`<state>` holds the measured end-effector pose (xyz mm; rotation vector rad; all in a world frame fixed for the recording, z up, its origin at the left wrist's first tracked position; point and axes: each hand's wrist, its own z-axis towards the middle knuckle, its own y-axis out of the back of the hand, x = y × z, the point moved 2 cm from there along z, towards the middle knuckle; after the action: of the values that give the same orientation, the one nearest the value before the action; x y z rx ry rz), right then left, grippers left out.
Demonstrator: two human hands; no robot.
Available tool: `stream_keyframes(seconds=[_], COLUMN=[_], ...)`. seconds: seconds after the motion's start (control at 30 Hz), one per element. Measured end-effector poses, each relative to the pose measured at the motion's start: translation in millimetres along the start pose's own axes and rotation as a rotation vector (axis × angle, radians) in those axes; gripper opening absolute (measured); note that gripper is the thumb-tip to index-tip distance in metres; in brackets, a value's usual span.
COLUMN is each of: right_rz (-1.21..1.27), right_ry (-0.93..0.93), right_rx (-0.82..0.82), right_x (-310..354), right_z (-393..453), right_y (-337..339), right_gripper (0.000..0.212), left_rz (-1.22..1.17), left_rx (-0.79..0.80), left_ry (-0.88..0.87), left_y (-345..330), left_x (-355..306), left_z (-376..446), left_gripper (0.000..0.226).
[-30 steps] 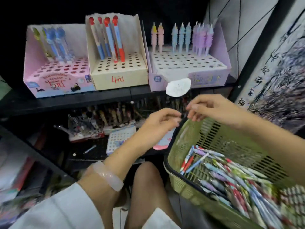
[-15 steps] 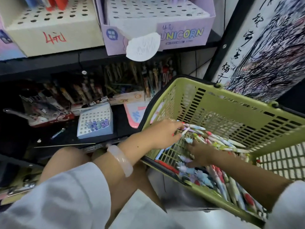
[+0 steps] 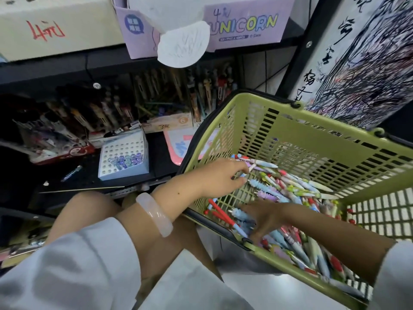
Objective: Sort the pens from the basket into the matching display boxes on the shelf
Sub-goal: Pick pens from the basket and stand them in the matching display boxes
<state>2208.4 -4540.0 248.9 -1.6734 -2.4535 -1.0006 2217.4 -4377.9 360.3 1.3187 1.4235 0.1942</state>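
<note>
The green basket [image 3: 290, 121] takes up the right half of the view, and both hands reach inside it. A heap of pens [image 3: 297, 189] covers its floor, running from just past the left fingertips down under the right palm and on toward the near right corner. Above the hands, the lilac UNICORN box [image 3: 245, 21] and a cream box [image 3: 55, 30] beside it sit on the shelf, well apart from every finger. The left hand [image 3: 220, 177] comes over the basket's left rim; its fingers are curled, and the tips close on a pen with a white barrel [image 3: 257, 163] at the top of the heap. The right hand [image 3: 266, 217] lies lower, fingers straight and spread, pressing flat on the pens below it; red pens [image 3: 221, 214] lie just off its fingertips.
</note>
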Motion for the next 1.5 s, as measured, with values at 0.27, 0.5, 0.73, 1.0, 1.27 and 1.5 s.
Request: stream_keyframes(seconds=[0.27, 0.5, 0.73, 1.0, 1.27, 1.5], right_rz=[0.123, 0.308, 0.523, 1.060, 1.236, 0.955], right_ry=[-0.099, -0.105, -0.083, 0.069, 0.350, 0.332], right_rx=[0.067, 0.078, -0.007, -0.629, -0.798, -0.677], right_x=[-2.7, -3.8, -8.9, -18.2, 40.2, 65.9], right_z=[4.7, -5.8, -16.8, -63.8, -107.2, -133.6], right_y=[0.4, -2.1, -3.2, 37.6, 116.7, 133.7], right_gripper=[0.091, 0.068, 0.084, 0.009, 0.007, 0.014], left_rz=[-0.029, -0.044, -0.114, -0.343, -0.522, 0.216], left_rx=[-0.007, 0.005, 0.005, -0.170, -0.478, -0.892], left_ry=[0.006, 0.007, 0.014, 0.051, 0.107, 0.044], left_y=[1.7, 0.2, 2.2, 11.3, 19.3, 63.5], left_x=[-0.3, 0.0, -1.8, -5.6, -27.5, -30.4], left_z=[-1.8, -5.5, -6.9, -8.9, -11.9, -40.5], left_gripper=[0.035, 0.035, 0.035, 0.029, 0.032, 0.053])
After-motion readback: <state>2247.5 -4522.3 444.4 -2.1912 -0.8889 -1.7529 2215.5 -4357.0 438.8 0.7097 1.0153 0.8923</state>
